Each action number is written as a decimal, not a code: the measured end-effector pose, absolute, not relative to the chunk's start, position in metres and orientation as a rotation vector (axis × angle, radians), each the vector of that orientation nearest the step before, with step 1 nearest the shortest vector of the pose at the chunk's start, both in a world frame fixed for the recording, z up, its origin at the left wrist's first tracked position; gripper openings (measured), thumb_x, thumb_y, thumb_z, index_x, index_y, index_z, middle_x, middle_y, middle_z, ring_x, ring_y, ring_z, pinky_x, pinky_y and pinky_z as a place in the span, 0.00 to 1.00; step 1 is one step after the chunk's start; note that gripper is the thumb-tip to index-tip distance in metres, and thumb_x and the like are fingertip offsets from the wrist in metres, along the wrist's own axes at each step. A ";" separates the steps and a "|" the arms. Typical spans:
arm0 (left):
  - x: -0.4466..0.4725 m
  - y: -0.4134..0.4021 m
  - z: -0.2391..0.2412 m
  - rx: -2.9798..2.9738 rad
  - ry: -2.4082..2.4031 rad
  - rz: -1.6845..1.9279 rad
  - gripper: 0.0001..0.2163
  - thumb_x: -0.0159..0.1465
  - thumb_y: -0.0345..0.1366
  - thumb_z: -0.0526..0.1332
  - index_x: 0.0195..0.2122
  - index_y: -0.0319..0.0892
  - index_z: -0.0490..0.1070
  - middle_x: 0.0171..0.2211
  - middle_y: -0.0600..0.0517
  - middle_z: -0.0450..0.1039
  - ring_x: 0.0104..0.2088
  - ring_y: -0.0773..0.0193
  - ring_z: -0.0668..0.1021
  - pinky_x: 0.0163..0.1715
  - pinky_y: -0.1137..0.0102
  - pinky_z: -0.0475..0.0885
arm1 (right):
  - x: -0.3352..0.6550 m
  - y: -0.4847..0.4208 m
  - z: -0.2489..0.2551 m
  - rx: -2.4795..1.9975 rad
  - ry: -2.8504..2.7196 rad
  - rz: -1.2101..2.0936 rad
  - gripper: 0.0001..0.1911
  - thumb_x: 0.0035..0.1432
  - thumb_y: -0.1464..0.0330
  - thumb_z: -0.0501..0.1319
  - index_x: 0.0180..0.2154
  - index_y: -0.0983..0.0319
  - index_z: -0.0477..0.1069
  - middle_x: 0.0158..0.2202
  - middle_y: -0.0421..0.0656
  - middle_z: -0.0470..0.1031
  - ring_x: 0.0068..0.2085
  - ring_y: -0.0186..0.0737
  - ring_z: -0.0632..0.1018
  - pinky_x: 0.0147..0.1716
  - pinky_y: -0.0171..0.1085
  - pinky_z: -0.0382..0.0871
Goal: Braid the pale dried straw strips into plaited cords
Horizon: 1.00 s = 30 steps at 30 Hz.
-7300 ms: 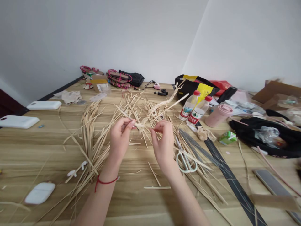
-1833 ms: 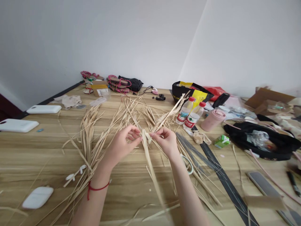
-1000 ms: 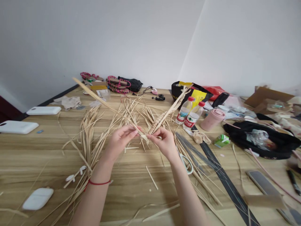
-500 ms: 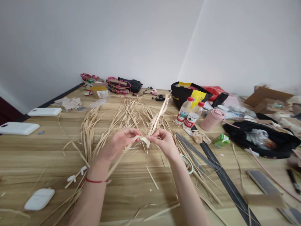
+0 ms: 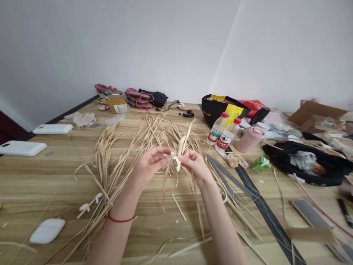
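Observation:
Above the middle of the table, both hands hold a small woven straw piece [image 5: 181, 145] made of pale flat strips. A thin wire [image 5: 177, 179] pokes out of its near end, pointing down toward me. My left hand [image 5: 151, 162] pinches the piece's left side between thumb and fingers. On the other side, my right hand [image 5: 195, 165] pinches it with thumb and forefinger. Loose strip ends hang below both hands. Behind and left lie spread bundles of dry straw strips [image 5: 103, 154]. Green-handled scissors [image 5: 223, 191] lie partly hidden behind my right forearm.
Two water bottles [image 5: 217, 129], a pink cup [image 5: 250, 140] and a black-and-yellow bag [image 5: 215, 112] stand at back right. Dark strips [image 5: 256, 200] run along the right side. White earbuds [image 5: 84, 207] and their case [image 5: 47, 231] lie at left, with white power banks [image 5: 23, 148] farther off.
The woven piece has tilted, and its far end now reaches less far back. My left hand has shifted right, closer to my right hand. A strip along my left forearm now hangs down.

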State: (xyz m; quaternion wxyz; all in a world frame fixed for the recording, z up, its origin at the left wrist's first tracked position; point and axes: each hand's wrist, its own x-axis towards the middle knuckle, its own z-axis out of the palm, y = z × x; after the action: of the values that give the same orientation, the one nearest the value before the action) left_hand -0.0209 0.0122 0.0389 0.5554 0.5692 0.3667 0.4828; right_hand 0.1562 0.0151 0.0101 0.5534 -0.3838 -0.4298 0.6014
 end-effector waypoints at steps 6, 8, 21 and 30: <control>-0.003 0.002 0.042 1.458 0.869 1.198 0.11 0.58 0.41 0.64 0.40 0.42 0.74 0.42 0.47 0.76 0.42 0.59 0.78 0.42 0.66 0.76 | 0.158 0.016 0.009 -0.820 -0.933 1.607 0.22 0.35 0.60 0.74 0.19 0.61 0.61 0.20 0.35 0.70 0.22 0.30 0.71 0.25 0.31 0.67; 0.002 -0.002 0.043 1.516 0.857 1.263 0.09 0.58 0.40 0.63 0.38 0.42 0.74 0.42 0.48 0.75 0.43 0.61 0.77 0.44 0.67 0.74 | 0.158 0.016 0.008 -0.804 -0.916 1.647 0.23 0.34 0.59 0.74 0.19 0.61 0.61 0.19 0.34 0.68 0.20 0.29 0.68 0.21 0.30 0.65; 0.011 -0.014 0.046 1.114 0.837 1.152 0.10 0.53 0.38 0.66 0.29 0.39 0.68 0.26 0.54 0.71 0.28 0.69 0.73 0.30 0.73 0.68 | 0.160 0.017 0.002 -0.638 -0.900 1.751 0.18 0.38 0.64 0.74 0.21 0.61 0.65 0.18 0.33 0.69 0.18 0.27 0.68 0.17 0.27 0.63; 0.007 -0.006 0.045 1.049 0.824 1.193 0.10 0.52 0.36 0.66 0.29 0.39 0.65 0.25 0.56 0.69 0.26 0.70 0.72 0.28 0.74 0.68 | 0.158 0.015 0.004 -0.676 -0.992 1.617 0.15 0.42 0.67 0.73 0.21 0.62 0.66 0.22 0.35 0.74 0.23 0.28 0.74 0.25 0.28 0.69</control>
State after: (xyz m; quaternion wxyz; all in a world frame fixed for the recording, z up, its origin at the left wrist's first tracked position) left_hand 0.0066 -0.0059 0.0455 0.6258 0.4571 0.3590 0.5201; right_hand 0.1580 0.0155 0.0045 0.5344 -0.2839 -0.4162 0.6787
